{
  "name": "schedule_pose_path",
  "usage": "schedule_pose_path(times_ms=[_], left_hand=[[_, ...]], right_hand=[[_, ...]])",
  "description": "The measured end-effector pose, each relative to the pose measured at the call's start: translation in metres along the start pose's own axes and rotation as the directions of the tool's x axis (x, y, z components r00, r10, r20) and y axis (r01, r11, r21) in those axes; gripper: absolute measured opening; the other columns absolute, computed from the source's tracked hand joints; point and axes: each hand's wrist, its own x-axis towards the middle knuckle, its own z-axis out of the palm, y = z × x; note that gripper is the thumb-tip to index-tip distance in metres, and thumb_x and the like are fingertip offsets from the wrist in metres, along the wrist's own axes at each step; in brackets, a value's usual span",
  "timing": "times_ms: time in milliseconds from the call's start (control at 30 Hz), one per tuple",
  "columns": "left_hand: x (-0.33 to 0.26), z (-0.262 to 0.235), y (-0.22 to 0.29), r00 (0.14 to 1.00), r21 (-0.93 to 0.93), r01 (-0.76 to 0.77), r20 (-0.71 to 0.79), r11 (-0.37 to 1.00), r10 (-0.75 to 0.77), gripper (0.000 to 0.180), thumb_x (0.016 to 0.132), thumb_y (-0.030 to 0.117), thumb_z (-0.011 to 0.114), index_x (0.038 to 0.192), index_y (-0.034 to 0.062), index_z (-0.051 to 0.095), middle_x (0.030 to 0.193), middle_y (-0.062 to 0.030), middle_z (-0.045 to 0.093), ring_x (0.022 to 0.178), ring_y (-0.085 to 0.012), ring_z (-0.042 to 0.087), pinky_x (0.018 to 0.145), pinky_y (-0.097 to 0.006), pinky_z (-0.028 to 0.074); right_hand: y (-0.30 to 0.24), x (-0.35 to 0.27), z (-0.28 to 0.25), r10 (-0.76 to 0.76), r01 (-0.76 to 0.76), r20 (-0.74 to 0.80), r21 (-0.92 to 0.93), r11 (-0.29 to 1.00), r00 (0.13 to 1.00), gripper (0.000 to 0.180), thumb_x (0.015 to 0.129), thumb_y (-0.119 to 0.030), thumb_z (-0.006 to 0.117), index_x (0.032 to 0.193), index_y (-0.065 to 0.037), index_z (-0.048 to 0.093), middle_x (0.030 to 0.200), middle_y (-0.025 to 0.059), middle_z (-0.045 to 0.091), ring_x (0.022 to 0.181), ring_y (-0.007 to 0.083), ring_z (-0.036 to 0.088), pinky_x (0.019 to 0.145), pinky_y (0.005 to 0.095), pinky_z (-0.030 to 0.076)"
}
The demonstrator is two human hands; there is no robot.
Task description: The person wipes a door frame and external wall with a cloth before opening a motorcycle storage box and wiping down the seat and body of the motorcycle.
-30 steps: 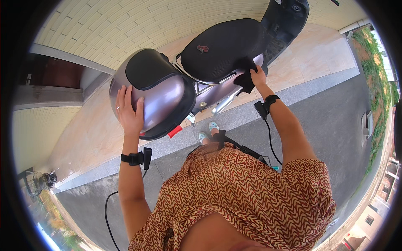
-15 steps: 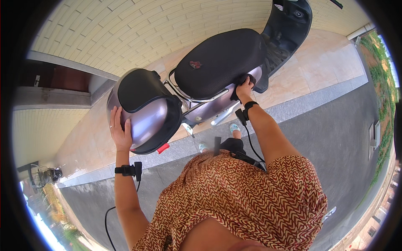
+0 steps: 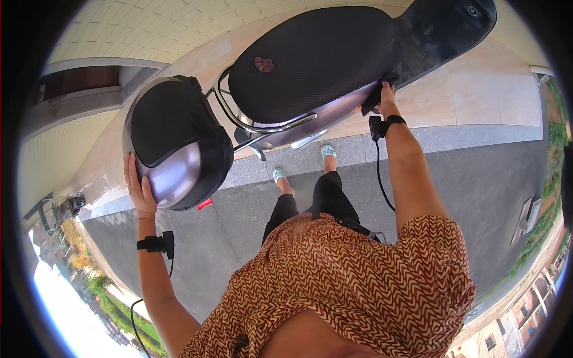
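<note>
A scooter with pale purple body panels and a black textured seat [image 3: 316, 65] stands across the upper part of the view. Behind the seat sits a rounded purple and black top box [image 3: 176, 170]. My left hand [image 3: 140, 188] lies against the near rear side of this box, fingers stretched out and holding nothing. At the front end of the seat, my right hand [image 3: 387, 100] grips a crumpled black cloth [image 3: 371, 102] against the purple side panel [image 3: 343, 110]. Part of the cloth is hidden by the fingers.
A chrome grab rail [image 3: 274, 128] curves round the seat's rear. Pale tiles [image 3: 471, 101] run under the scooter, beside a brick wall [image 3: 197, 27]. Grey paving [image 3: 471, 173] lies nearer me. Another vehicle [image 3: 62, 209] stands far left. Cables hang from both wrist straps.
My right hand has slid with the cloth along the side panel toward the scooter's front. My left hand keeps its place on the top box. The view has shifted, showing more of my legs.
</note>
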Motion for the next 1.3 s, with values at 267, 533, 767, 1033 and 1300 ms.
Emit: schedule_pose_path(times_ms=[267,533,767,1033,1300], left_hand=[[0.017,0.022,0.028,0.999,-0.063,0.004,-0.036,0.998,-0.006,0.050,0.093,0.027,0.035,0.137,0.0038,0.041,0.143,-0.0190,0.036,0.132,-0.0349,0.033,0.110,-0.041,0.024],[0.038,0.054,0.064,0.999,-0.059,0.026,-0.044,0.998,-0.029,0.046,0.092,0.024,0.040,0.134,0.0052,0.044,0.139,-0.0194,0.040,0.129,-0.0369,0.037,0.108,-0.042,0.028],[0.036,0.066,0.070,0.997,-0.026,0.065,-0.049,0.998,-0.066,0.045,0.092,0.024,0.042,0.134,0.0068,0.045,0.140,-0.0185,0.039,0.128,-0.0374,0.037,0.107,-0.042,0.028],[0.016,0.042,0.059,0.995,-0.072,0.066,-0.075,0.995,-0.072,0.047,0.091,0.023,0.042,0.134,0.0053,0.045,0.141,-0.0187,0.039,0.129,-0.0364,0.037,0.108,-0.041,0.027],[0.006,0.017,0.047,0.994,-0.052,0.010,-0.110,0.999,-0.015,0.049,0.091,0.027,0.039,0.135,0.0058,0.044,0.141,-0.0180,0.039,0.129,-0.0350,0.038,0.108,-0.040,0.028]], right_hand=[[0.098,0.064,0.010,0.082,-0.074,0.002,0.464,0.883,0.997,0.074,0.091,-0.062,0.033,0.146,-0.016,0.019,0.145,0.0103,0.033,0.129,0.0350,0.037,0.101,0.0515,0.036],[0.181,-0.020,0.072,0.430,-0.445,0.132,0.406,0.798,0.893,0.069,0.090,-0.064,0.030,0.139,-0.016,0.034,0.137,0.0065,0.045,0.121,0.0306,0.048,0.096,0.0545,0.039],[0.167,-0.042,0.096,0.488,-0.523,0.195,0.401,0.752,0.851,0.063,0.091,-0.057,0.038,0.136,-0.013,0.039,0.136,0.0058,0.046,0.120,0.0303,0.048,0.097,0.0540,0.039],[0.045,0.050,0.008,-0.101,0.103,-0.022,0.340,0.935,0.995,0.062,0.093,-0.040,0.047,0.143,-0.011,0.027,0.140,0.0128,0.040,0.121,0.0311,0.046,0.100,0.0416,0.039],[-0.014,0.036,-0.014,-0.363,0.335,-0.249,-0.149,0.931,0.898,0.060,0.090,-0.036,0.050,0.139,-0.005,0.034,0.134,0.0201,0.047,0.121,0.0364,0.047,0.102,0.0377,0.037]])
